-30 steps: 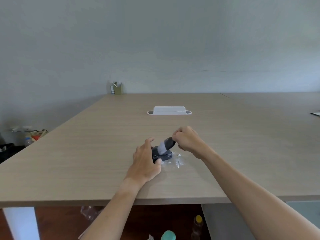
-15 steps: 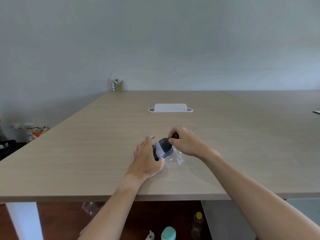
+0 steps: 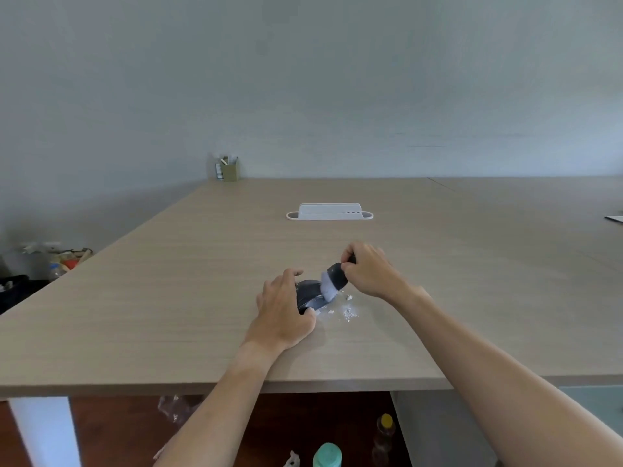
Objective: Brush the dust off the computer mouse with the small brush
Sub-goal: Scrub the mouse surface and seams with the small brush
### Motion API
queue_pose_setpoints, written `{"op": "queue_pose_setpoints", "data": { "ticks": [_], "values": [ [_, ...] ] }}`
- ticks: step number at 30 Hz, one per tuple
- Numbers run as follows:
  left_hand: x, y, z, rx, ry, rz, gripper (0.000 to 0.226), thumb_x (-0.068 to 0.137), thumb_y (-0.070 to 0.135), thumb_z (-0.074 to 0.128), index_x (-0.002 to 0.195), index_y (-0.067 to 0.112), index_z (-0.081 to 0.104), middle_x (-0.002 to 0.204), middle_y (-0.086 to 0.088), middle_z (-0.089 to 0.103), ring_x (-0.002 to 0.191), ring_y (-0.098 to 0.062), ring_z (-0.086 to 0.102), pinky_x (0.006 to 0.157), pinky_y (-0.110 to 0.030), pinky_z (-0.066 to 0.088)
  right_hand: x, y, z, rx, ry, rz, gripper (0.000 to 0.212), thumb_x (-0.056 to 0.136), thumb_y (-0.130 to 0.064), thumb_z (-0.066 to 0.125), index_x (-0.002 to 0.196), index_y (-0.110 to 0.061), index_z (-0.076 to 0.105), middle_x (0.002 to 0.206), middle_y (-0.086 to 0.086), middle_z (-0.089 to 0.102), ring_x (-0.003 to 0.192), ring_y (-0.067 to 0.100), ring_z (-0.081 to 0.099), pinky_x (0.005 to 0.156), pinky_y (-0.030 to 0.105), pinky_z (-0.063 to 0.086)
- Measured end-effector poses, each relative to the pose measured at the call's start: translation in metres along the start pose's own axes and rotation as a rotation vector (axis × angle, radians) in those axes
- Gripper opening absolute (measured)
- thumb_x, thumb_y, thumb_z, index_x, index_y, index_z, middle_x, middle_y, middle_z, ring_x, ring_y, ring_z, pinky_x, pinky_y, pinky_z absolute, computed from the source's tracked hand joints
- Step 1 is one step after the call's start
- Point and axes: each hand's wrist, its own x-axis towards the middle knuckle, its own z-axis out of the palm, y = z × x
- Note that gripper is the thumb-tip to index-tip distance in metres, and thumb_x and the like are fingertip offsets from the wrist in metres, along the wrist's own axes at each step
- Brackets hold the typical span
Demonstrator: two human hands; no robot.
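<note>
A dark computer mouse (image 3: 309, 293) lies on the wooden table (image 3: 168, 298), near its front edge. My left hand (image 3: 282, 311) grips the mouse from the left and near side and hides part of it. My right hand (image 3: 369, 269) holds a small brush (image 3: 332, 281) with a black handle and pale bristles. The bristles rest on the mouse's right side. White dust crumbs (image 3: 347, 311) are scattered on the table just right of the mouse.
A white cable tray (image 3: 329, 211) is set into the table further back. A small pen holder (image 3: 229, 170) stands at the far edge by the wall. Bottles (image 3: 327, 455) stand on the floor under the table. Clutter (image 3: 64, 261) sits at the left.
The brush has swept from the mouse's top toward its right side and my right hand has shifted right. More white crumbs lie on the table. My left hand keeps its hold.
</note>
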Motion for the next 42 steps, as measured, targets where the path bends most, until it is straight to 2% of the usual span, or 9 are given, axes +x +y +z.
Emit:
{"op": "queue_pose_setpoints", "data": {
  "ticks": [4,7,13,16,20,26,30,36,42],
  "values": [
    [0.001,0.001,-0.002,0.09,-0.014,0.022,0.062,0.076,0.013,0.05,0.136,0.028,0.044,0.13,0.009,0.048,0.118,-0.017,0.031,0.094,-0.027,0.017,0.003,0.0,-0.008,0.134,0.103,0.076,0.014,0.083,-0.004,0.048,0.08,-0.011,0.06,0.079,0.0,0.059,0.078,0.019,0.05,0.055,0.025,0.036],
    [0.001,-0.001,-0.003,0.099,-0.04,0.035,0.059,0.07,0.018,0.041,0.127,0.03,0.05,0.122,0.011,0.049,0.109,-0.016,0.029,0.089,-0.028,0.016,-0.001,-0.002,-0.002,0.342,-0.031,0.111,0.018,0.08,-0.003,0.049,0.067,-0.014,0.058,0.064,0.005,0.054,0.062,0.024,0.048,0.054,0.029,0.037],
    [0.001,-0.001,-0.001,0.109,-0.021,0.041,0.066,0.064,0.023,0.035,0.128,0.03,0.05,0.121,0.006,0.046,0.11,-0.016,0.028,0.089,-0.027,0.017,0.001,0.011,0.0,0.054,0.01,0.1,0.018,0.082,-0.004,0.047,0.075,-0.012,0.062,0.072,-0.005,0.057,0.077,0.019,0.051,0.055,0.025,0.036],
    [0.001,-0.002,-0.002,0.117,-0.007,0.033,0.068,0.061,0.022,0.033,0.126,0.029,0.052,0.121,0.003,0.039,0.114,-0.019,0.027,0.093,-0.027,0.017,0.004,0.009,-0.001,0.157,0.088,0.136,0.015,0.08,-0.005,0.048,0.078,-0.003,0.063,0.072,0.001,0.057,0.072,0.021,0.05,0.056,0.027,0.036],
    [0.0,-0.001,-0.004,0.121,-0.011,0.016,0.051,0.059,0.021,0.031,0.105,0.024,0.054,0.114,0.003,0.037,0.106,-0.021,0.029,0.086,-0.028,0.018,0.002,-0.003,0.006,0.382,-0.127,0.113,0.016,0.077,-0.003,0.048,0.065,-0.011,0.055,0.067,0.011,0.05,0.062,0.023,0.045,0.054,0.033,0.035],
    [0.001,-0.003,-0.002,0.104,-0.018,0.054,0.073,0.061,0.021,0.031,0.132,0.029,0.051,0.121,0.002,0.037,0.112,-0.018,0.025,0.094,-0.025,0.017,0.002,0.006,0.003,0.12,0.01,0.119,0.02,0.079,-0.003,0.046,0.069,-0.009,0.062,0.067,-0.001,0.056,0.067,0.016,0.048,0.053,0.026,0.036],
    [0.002,-0.005,-0.003,0.073,-0.017,0.049,0.07,0.06,0.018,0.03,0.124,0.029,0.055,0.118,0.003,0.039,0.107,-0.016,0.025,0.096,-0.027,0.022,0.001,0.004,0.0,0.367,-0.069,0.138,0.016,0.08,-0.002,0.048,0.069,-0.01,0.057,0.069,0.01,0.052,0.063,0.024,0.046,0.054,0.032,0.035],
    [0.002,-0.006,0.0,0.056,-0.031,0.052,0.076,0.06,0.016,0.03,0.131,0.029,0.053,0.12,0.006,0.04,0.111,-0.015,0.027,0.099,-0.024,0.019,-0.002,0.009,-0.003,0.03,0.006,0.1,0.017,0.081,-0.002,0.046,0.081,-0.006,0.063,0.079,0.0,0.059,0.078,0.019,0.051,0.055,0.026,0.039],
    [0.003,-0.006,-0.002,0.025,-0.015,0.032,0.07,0.058,0.014,0.03,0.12,0.027,0.058,0.116,0.007,0.042,0.104,-0.012,0.026,0.1,-0.027,0.025,-0.002,-0.003,-0.002,0.222,-0.118,0.072,0.021,0.082,-0.003,0.049,0.069,-0.016,0.058,0.064,-0.004,0.054,0.062,0.014,0.048,0.053,0.025,0.035]
  ]
}}
